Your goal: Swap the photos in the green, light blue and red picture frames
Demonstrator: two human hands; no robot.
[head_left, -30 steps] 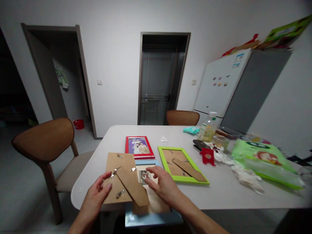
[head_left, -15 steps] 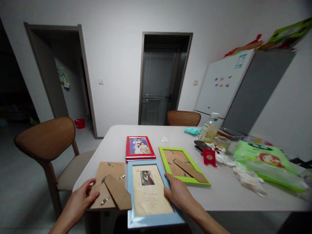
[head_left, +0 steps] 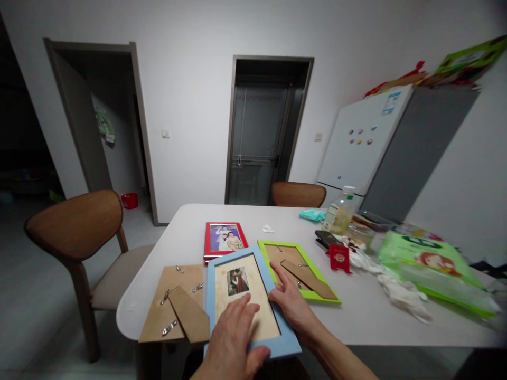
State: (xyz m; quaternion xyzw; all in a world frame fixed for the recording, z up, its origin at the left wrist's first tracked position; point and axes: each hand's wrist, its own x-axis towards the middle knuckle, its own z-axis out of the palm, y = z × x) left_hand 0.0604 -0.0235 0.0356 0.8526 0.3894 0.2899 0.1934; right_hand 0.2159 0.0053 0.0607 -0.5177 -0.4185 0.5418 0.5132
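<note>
A light-blue picture frame (head_left: 211, 287) is tilted at the table's near edge, its front facing me. Inside shows a cream sheet with a small photo (head_left: 238, 281). My right hand (head_left: 295, 303) grips the frame's right side, index finger stretched along the edge. My left hand (head_left: 233, 338) lies over the lower left of the frame, fingers spread across the sheet and thumb near the bottom border. Left of it rests a brown backing board (head_left: 154, 311) with metal clips and a stand leg (head_left: 190, 314). A lime-green frame (head_left: 330, 296) lies face down to the right.
Behind the blue frame lies a red frame (head_left: 206, 240) with a wedding photo. At the table's right are a bottle (head_left: 339, 212), a dark phone-like object (head_left: 327, 238), a red card-like item (head_left: 339, 258), crumpled tissues (head_left: 406, 296) and a green wipes-like pack (head_left: 431, 258). A chair (head_left: 75, 224) stands left.
My left hand has left the backing board and moved right onto the blue frame. The frame's far end has risen and now overlaps the red frame's near corner.
</note>
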